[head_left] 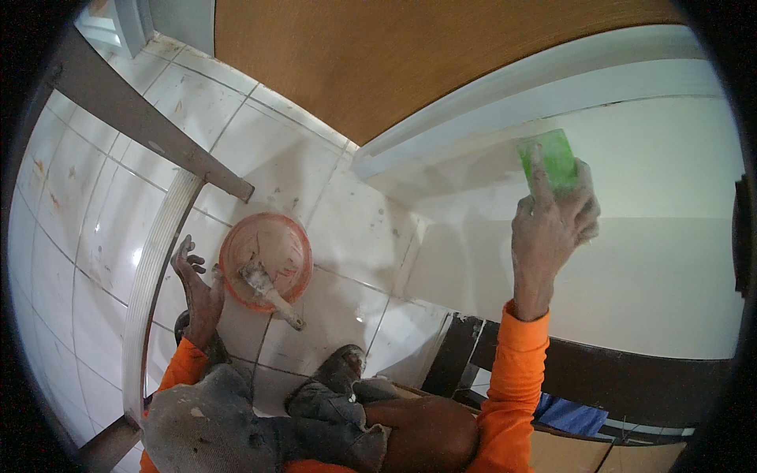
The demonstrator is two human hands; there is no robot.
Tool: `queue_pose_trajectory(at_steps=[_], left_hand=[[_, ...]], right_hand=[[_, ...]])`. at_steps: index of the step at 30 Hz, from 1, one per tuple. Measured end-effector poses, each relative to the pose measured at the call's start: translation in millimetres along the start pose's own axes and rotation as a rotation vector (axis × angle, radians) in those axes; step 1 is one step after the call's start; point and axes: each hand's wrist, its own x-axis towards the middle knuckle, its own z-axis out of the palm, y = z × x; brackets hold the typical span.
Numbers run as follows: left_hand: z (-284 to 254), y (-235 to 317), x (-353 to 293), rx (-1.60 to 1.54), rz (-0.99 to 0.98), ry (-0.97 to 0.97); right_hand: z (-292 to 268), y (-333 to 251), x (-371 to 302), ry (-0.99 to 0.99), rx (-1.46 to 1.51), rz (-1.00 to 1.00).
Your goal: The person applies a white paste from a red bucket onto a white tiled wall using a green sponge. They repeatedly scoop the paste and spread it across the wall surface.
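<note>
My right hand (552, 217) grips a flat green rectangular piece (558, 162) against the pale wall, its index finger stretched along the face. Whether the piece is a plastic spreader or an abrasive sheet, I cannot tell. My left hand (201, 292) is empty with its fingers apart, beside the left rim of a round orange basin (303, 252). Pale residue coats the inside of the basin. A dusty brush-like tool (272, 296) leans in it, the handle sticking out over the near rim. Pale dust covers my right hand.
A brown door panel (394, 55) stands ahead, with a white ledge (473, 118) along its foot. Left of me are a dark beam (150, 118) and a ribbed pale bar (162, 268). Stained white tiles (339, 221) cover the floor. A dark wooden frame (615, 378) with blue cloth (572, 414) sits at lower right.
</note>
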Motion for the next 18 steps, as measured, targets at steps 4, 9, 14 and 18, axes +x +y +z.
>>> queue_pose_trajectory(at_steps=[4, 9, 14, 18], left_hand=[[1, -12, -6, 0.038, -0.022, -0.005], [-1, -5, 1, -0.016, -0.033, -0.021], [1, -17, 1, 0.041, -0.036, 0.045], [-3, -27, -2, 0.047, -0.052, 0.064]], right_hand=[[0, 4, 17, 0.156, 0.148, -0.086], [-10, 5, 15, 0.030, 0.030, -0.064], [-16, 18, 36, 0.166, 0.110, -0.071], [-18, 23, 29, 0.076, 0.027, -0.039]])
